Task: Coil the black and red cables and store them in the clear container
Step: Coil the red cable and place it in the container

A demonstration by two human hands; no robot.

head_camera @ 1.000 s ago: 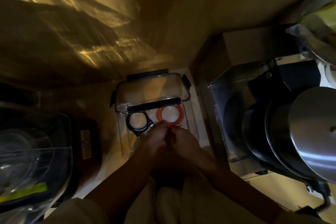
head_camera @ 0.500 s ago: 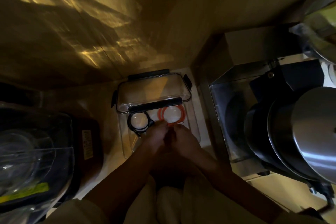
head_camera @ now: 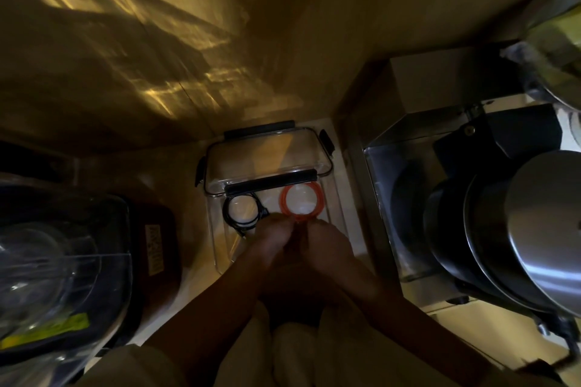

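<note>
The clear container stands on the pale counter, its lid with black clips lying over its far part. Inside, a coiled black cable lies on the left and a coiled red cable on the right. My left hand and my right hand sit close together over the container's near half. Their curled fingers meet at the near edge of the red coil and pinch it there. The light is dim, and the fingertips are hard to make out.
A wall rises just behind the container. On the right, a steel rack holds dark pans and a steel pot lid. On the left are a glass blender jug and a dark brown appliance.
Both hands stay at the near edge of the red coil, with barely any shift. Both coils lie where they were.
</note>
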